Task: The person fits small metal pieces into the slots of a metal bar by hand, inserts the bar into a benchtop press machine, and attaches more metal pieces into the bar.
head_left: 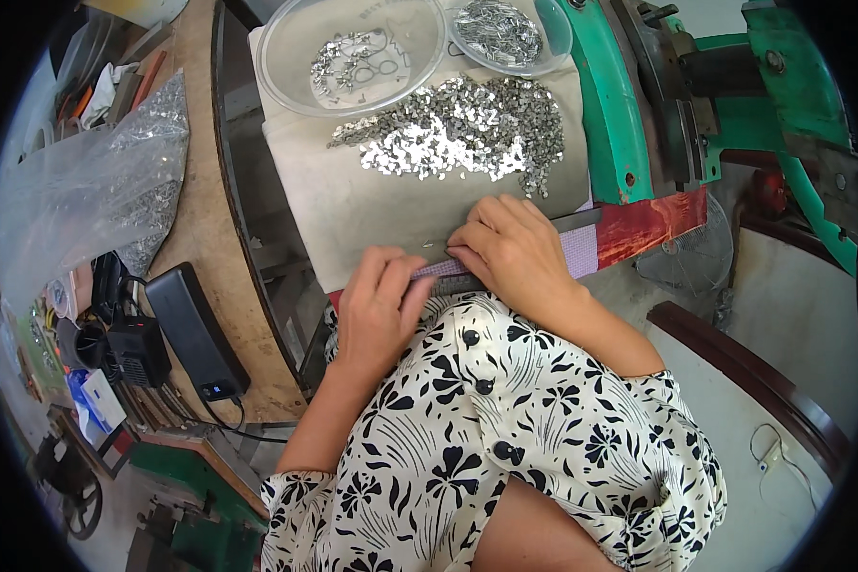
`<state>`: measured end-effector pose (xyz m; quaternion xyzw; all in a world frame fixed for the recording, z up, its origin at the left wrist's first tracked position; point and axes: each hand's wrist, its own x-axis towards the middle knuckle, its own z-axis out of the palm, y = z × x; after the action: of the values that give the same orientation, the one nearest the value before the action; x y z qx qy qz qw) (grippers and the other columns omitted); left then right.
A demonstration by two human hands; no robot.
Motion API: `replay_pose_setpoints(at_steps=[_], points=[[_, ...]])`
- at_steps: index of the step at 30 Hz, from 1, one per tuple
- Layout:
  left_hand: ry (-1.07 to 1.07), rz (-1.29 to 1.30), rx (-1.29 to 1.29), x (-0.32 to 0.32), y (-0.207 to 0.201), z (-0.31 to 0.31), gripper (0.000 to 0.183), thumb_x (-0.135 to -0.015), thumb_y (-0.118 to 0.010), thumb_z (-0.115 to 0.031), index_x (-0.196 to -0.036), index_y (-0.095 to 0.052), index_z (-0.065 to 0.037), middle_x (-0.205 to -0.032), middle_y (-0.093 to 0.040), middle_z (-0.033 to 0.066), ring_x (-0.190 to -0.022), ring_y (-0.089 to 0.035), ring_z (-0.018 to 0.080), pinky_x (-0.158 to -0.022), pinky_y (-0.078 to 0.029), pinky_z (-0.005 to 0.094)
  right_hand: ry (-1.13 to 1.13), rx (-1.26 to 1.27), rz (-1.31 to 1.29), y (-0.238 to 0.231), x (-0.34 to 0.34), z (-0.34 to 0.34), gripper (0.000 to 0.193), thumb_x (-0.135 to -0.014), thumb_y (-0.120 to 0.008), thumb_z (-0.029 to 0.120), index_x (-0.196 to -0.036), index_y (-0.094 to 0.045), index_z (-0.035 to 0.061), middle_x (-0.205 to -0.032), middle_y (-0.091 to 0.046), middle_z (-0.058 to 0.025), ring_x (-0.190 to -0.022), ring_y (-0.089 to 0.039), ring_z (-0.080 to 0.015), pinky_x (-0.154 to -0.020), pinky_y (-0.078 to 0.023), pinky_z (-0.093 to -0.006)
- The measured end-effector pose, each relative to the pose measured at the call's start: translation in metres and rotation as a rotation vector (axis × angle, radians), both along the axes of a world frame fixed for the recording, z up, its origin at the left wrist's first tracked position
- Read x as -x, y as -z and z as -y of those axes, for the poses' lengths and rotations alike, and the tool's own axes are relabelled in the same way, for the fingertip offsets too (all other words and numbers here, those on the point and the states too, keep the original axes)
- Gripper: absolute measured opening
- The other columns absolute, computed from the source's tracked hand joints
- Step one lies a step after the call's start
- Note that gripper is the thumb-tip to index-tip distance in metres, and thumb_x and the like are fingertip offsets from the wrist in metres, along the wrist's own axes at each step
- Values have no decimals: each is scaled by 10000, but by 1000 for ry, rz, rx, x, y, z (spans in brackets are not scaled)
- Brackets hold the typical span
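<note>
My left hand [383,297] is at the near edge of a beige cloth [324,214], its fingers curled and the thumb close to the index finger. Whatever may be between them is too small to make out. Just right of it, my right hand [515,250] rests low over the cloth with thumb and index fingertips pinched together, their contents hidden. One tiny light piece [428,245] lies on the cloth between the two hands. Beyond them spreads a pile of small shiny metal pieces [458,129].
Behind the pile stand a large clear tub [269,57] with some small metal parts and a smaller clear tub [564,38] full of thin metal pieces. A green machine [615,114] borders the right. On the left bench are a plastic bag [86,191] and a black power bank [195,329].
</note>
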<state>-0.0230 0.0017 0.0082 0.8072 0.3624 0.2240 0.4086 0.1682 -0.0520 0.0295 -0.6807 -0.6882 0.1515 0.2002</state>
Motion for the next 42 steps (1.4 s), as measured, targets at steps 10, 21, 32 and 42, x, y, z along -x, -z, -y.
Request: replay_pose_setpoints(at_steps=[10, 21, 32, 42], points=[[37, -128, -148, -20, -4, -17, 115, -822, -713, -45, -902, -631, -33, -898, -586, 101, -738, -626, 315, -635, -500, 410, -70, -4, 240, 5, 9, 2, 76, -761, -622, 142, -770, -603, 69, -805, -505, -65, -802, -534, -235, -687, -420, -353], [98, -173, -202, -18, -1, -17, 121, -843, -675, -52, -930, -592, -49, -891, -544, 109, -764, -622, 317, -647, -516, 430, -130, -10, 305, 1, 14, -1, 106, -756, -587, 163, -752, -608, 60, -824, -500, -61, -821, -519, -222, -695, -407, -327], [79, -236, -181, -19, -3, -19, 109, -833, -677, -64, -911, -601, -65, -864, -543, 109, -710, -629, 325, -609, -517, 427, -23, -38, -126, -5, -22, -9, 148, -756, -707, 102, -799, -568, 74, -848, -528, -94, -842, -544, -302, -737, -456, -403], [103, -296, -166, -20, -12, -24, 90, -812, -677, -54, -847, -595, -63, -848, -555, 107, -654, -630, 332, -576, -521, 435, 248, -478, 157, -27, -116, -105, 76, -834, -717, 96, -884, -695, 43, -855, -609, -86, -825, -593, -292, -721, -469, -396]])
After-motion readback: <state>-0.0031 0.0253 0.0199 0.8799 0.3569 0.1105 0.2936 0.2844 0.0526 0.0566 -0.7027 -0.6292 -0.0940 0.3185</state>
